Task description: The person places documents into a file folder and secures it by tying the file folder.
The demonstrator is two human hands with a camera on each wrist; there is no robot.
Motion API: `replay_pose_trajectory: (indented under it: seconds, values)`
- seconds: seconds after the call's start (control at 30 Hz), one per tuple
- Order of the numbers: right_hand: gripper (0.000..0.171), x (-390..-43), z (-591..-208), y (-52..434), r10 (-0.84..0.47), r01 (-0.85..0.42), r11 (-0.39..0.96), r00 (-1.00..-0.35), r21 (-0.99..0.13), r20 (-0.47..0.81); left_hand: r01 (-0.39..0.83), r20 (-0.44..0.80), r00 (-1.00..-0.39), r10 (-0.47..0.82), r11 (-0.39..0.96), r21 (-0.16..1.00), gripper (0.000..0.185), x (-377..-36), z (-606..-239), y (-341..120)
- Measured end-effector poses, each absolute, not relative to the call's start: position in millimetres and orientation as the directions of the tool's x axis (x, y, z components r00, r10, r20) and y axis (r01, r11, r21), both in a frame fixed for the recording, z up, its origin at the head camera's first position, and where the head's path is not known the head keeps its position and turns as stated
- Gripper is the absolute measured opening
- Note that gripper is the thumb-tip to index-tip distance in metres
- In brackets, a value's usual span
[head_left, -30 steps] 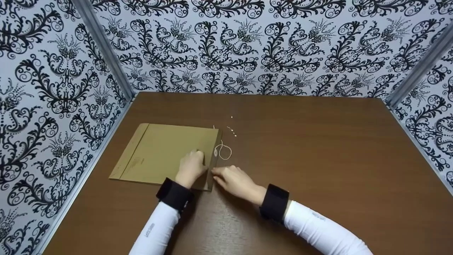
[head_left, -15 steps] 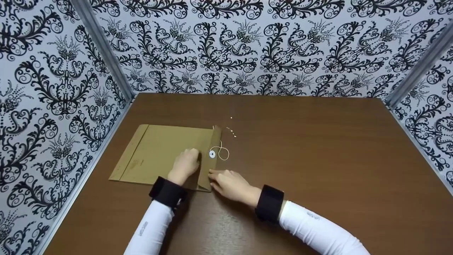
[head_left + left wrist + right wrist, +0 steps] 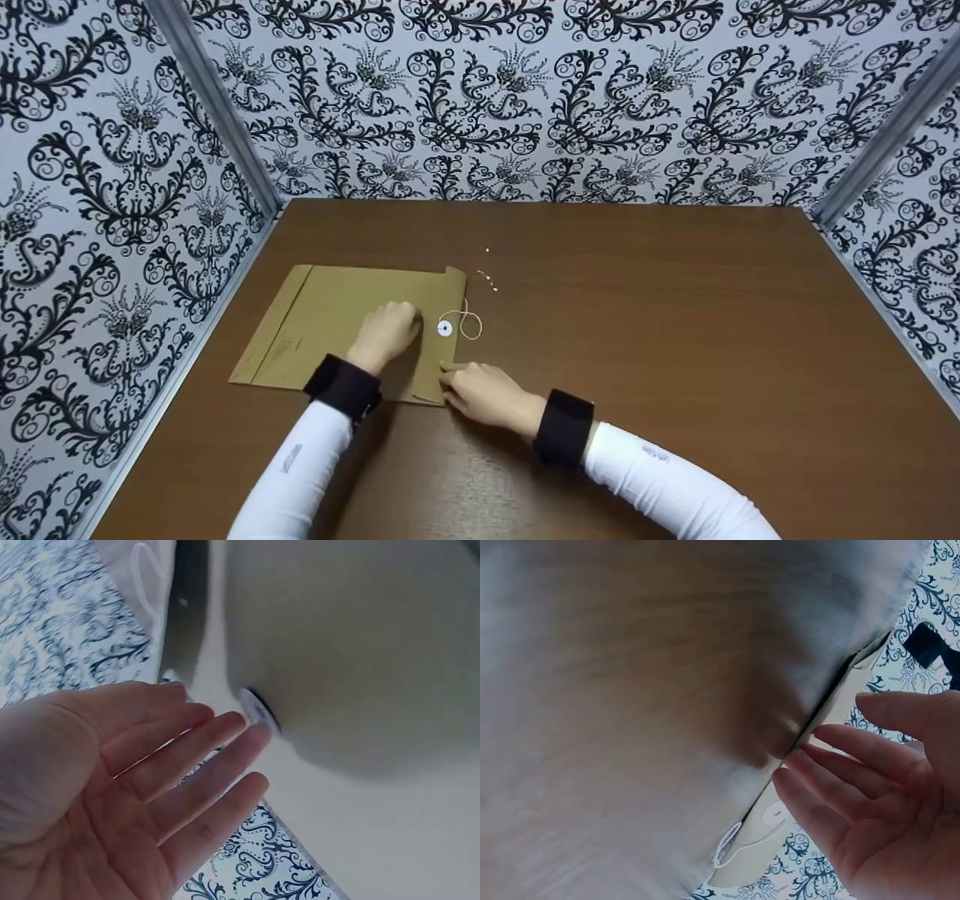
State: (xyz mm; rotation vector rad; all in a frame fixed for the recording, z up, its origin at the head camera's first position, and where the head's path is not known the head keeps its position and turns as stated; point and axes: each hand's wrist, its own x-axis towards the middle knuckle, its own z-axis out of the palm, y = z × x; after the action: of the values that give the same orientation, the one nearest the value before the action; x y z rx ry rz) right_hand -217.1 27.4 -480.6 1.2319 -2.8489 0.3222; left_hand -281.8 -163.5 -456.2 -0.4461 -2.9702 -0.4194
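A brown paper envelope (image 3: pixel 337 300) lies flat on the table, its flap (image 3: pixel 452 289) folded back over its right end. The flap bears a white round disc (image 3: pixel 444 328) with a thin white string (image 3: pixel 480 327) looping off its edge. Over the envelope, just left of the flap, is my left hand (image 3: pixel 386 330); in the left wrist view its relaxed fingers end beside a white disc (image 3: pixel 260 712). With loosely bent fingers, my right hand (image 3: pixel 486 390) touches the folded edge near its front corner. The fingertips (image 3: pixel 795 759) meet that edge in the right wrist view.
Several tiny white bits (image 3: pixel 489 280) lie on the brown table (image 3: pixel 675 315) beyond the envelope's right end. Patterned walls (image 3: pixel 480 97) enclose the table at the back and sides, with grey metal posts (image 3: pixel 217 105) at the corners.
The flap has folded over leftward and lies flatter, bringing the disc into view. My left hand has drawn back left off the flap; the right hand has shifted slightly along the folded edge.
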Motion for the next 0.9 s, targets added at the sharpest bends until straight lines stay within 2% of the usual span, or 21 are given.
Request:
replay_pose_trajectory:
  seconds: [0.13, 0.4, 0.63, 0.9]
  values:
    - [0.012, -216, -480, 26, -0.718, -0.719, 0.676, -0.692, -0.16, 0.074, 0.322, 0.166, -0.942, 0.291, 0.924, 0.207, 0.018, -290, -456, -169]
    - [0.012, -216, -477, 24, -0.708, -0.704, 0.69, -0.705, -0.168, 0.048, 0.418, 0.105, -0.909, 0.404, 0.878, 0.232, 0.014, -316, -459, -172]
    - [0.013, -215, -477, 22, -0.706, -0.703, 0.697, -0.707, -0.138, 0.038, 0.528, 0.093, -0.849, 0.519, 0.833, 0.168, 0.035, -331, -469, -169]
    - [0.012, -214, -477, 21, -0.708, -0.705, 0.698, -0.706, -0.122, 0.033, 0.527, 0.028, -0.85, 0.526, 0.845, 0.089, 0.041, -340, -472, -164]
